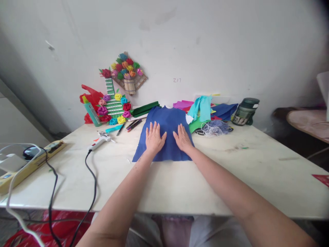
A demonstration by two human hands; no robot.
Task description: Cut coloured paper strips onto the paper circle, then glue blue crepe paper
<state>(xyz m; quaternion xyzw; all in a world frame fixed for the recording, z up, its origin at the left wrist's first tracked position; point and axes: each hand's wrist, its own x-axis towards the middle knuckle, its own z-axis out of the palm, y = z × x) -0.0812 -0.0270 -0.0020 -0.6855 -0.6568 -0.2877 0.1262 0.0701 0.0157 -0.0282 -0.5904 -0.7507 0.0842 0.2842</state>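
Observation:
A large dark blue sheet (168,144), which looks like crepe paper or thin cloth, lies spread on the white table (205,185). My left hand (155,137) rests flat on its left part, fingers stretched and thumb apart. On the right part my right hand (183,138) lies flat too, fingers extended toward the wall. Neither hand grips anything. The sheet's far edge reaches back among other coloured papers, and its near edge lies just beyond my forearms.
Left of the sheet lie a hot glue gun (100,140), several pens (134,125) and a glue bottle (92,112). A power strip (58,146) sits far left. Paper flower crafts (115,106) stand behind. To the right are turquoise paper (202,108), yarn (218,127) and a dark bottle (246,111).

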